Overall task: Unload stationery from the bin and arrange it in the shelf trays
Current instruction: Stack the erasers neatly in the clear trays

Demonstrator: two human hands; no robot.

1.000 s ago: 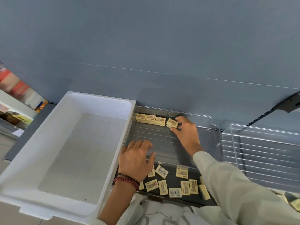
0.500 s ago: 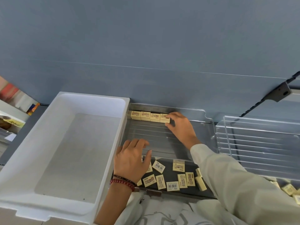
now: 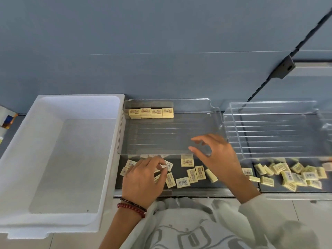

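Several cream erasers (image 3: pixel 151 113) stand in a row along the back left of a clear shelf tray (image 3: pixel 197 128). More loose erasers (image 3: pixel 192 175) lie scattered on the dark shelf in front of that tray. My left hand (image 3: pixel 143 178) rests among them, fingertips pinching an eraser (image 3: pixel 168 165) with a barcode label. My right hand (image 3: pixel 215 155) hovers over the tray's front edge, fingers spread and holding nothing. The white bin (image 3: pixel 59 159) on the left has nothing inside.
A second clear tray (image 3: pixel 276 130) sits to the right, with a heap of erasers (image 3: pixel 296 175) on the shelf in front of it. A blue back wall (image 3: pixel 161 51) rises behind. A dark shelf bracket (image 3: pixel 285 68) juts out at upper right.
My right hand left the eraser row at the tray's back and drew toward the front edge, now holding nothing. My left hand slid down onto the loose erasers and pinched one.
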